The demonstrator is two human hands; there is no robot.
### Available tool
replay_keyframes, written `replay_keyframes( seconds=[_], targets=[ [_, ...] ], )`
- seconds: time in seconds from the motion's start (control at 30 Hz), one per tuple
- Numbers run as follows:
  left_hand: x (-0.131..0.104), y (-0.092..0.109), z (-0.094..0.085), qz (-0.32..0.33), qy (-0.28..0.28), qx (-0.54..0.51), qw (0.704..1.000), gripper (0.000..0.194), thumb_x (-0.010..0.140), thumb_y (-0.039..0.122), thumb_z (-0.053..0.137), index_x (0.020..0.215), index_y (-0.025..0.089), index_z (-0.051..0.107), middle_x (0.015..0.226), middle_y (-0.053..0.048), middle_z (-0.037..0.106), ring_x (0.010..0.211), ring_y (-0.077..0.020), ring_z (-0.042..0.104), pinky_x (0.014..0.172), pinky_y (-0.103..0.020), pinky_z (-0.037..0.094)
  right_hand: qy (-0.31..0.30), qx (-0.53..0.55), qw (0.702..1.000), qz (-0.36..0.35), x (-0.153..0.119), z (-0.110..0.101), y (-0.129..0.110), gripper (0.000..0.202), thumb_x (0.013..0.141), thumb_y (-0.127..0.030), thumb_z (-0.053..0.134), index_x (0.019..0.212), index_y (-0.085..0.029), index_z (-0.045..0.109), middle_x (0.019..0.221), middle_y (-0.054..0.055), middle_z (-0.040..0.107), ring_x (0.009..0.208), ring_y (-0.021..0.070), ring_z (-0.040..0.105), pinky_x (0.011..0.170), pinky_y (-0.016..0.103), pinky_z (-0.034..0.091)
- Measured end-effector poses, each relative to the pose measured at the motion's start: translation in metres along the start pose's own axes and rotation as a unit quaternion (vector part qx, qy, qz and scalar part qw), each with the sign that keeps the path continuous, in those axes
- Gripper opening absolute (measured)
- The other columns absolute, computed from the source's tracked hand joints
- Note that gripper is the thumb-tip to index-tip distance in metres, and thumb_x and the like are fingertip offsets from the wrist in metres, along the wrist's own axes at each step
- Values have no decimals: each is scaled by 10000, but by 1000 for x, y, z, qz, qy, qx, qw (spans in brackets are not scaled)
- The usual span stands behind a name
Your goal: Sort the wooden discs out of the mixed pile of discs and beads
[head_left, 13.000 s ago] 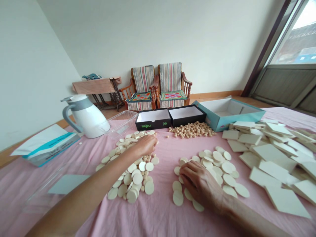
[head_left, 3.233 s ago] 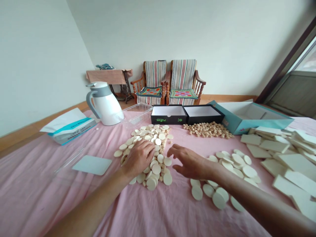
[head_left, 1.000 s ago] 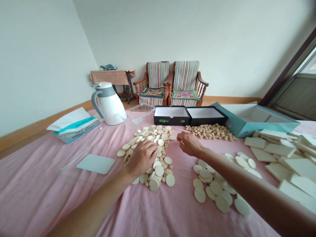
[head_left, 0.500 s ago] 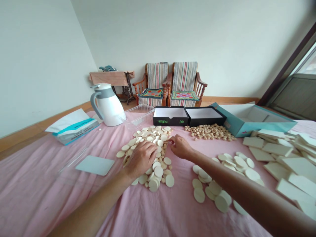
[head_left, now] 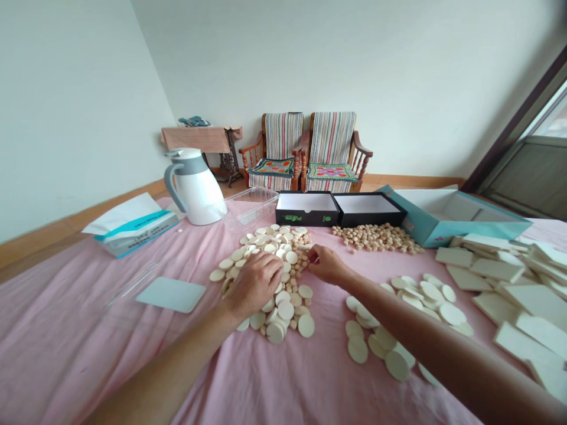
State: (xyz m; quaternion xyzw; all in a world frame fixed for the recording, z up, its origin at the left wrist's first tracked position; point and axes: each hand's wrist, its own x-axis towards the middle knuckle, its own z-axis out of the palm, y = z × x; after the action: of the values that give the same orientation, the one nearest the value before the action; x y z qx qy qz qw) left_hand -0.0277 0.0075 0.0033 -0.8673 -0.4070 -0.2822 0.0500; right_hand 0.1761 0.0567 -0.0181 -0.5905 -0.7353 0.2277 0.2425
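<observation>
A mixed pile of cream round discs and small tan beads spreads over the pink cloth in front of me. My left hand rests on the pile's middle with its fingers curled down among the discs; their tips, and whatever they grip, are hidden. At the pile's right edge is my right hand, fingers bent together beside the beads. Something small may be between them, but I cannot make it out. Farther right lies a separate group of larger discs, partly under my right forearm.
Behind the pile stand a clear plastic tray, two black boxes and a blue box. Beads lie before them, square tiles at right. A white jug, tissue pack and white card are left.
My right hand has shifted slightly at the pile's edge, its fingers more bent. Some beads and discs on that side have spread a little to the right. My left hand has hardly moved.
</observation>
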Motion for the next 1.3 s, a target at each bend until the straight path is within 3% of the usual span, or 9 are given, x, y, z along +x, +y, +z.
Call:
replay_keyframes(
  seconds=[0.13,0.3,0.43,0.57,0.77,0.9,1.1,1.3],
  targets=[
    [0,0,1,0,-4,1,1000,145,888,157,479,893,177,623,900,-54,641,907,-193,568,852,-363,446,11,40,999,23,-4,0,0,96,692,-194,575,779,-165,546,707,14,636,624,121,553,532,210,365],
    [-1,-1,2,-5,-4,-2,1000,172,903,170,465,903,178,637,912,-56,641,912,-192,566,859,-362,443,39,55,998,20,-3,-6,-17,60,682,-157,550,735,-175,530,667,-6,597,605,110,522,531,211,342],
    [-1,0,0,-13,-11,-5,1000,163,894,159,470,877,177,632,880,-52,634,889,-188,563,836,-352,445,103,9,994,-40,-10,-13,-31,132,670,-140,526,794,-183,511,689,-10,579,590,113,495,526,220,314],
    [-1,1,-1,-12,-10,-4,1000,162,892,163,469,826,173,616,843,-51,624,855,-186,561,808,-344,444,150,-80,981,-95,-16,-15,-31,205,671,-108,484,862,-169,523,756,30,592,610,129,492,533,239,292],
    [-1,-1,1,-6,-3,-1,1000,144,892,170,472,875,175,615,876,-52,631,873,-185,563,828,-352,447,135,-83,987,-26,-15,-22,-5,59,660,-152,505,696,-186,537,692,20,604,603,125,500,532,230,305],
    [-1,-1,2,-2,-7,7,1000,141,893,173,470,882,175,611,879,-52,636,878,-189,565,830,-357,447,154,-5,988,25,-26,-48,28,44,660,-213,494,663,-193,533,625,-7,592,557,115,513,517,220,335],
    [1,-3,4,14,-1,18,1000,156,883,160,460,898,177,615,903,-55,647,893,-191,577,835,-358,452,149,116,977,100,-74,-109,77,110,682,-289,487,699,-188,528,532,-14,582,465,112,519,459,214,357],
    [2,-9,9,27,12,27,999,170,884,219,463,929,183,623,940,-61,669,920,-207,602,850,-369,469,153,182,963,128,-129,-137,95,143,680,-295,514,755,-178,547,533,-19,565,473,115,534,445,216,382]
  ],
)
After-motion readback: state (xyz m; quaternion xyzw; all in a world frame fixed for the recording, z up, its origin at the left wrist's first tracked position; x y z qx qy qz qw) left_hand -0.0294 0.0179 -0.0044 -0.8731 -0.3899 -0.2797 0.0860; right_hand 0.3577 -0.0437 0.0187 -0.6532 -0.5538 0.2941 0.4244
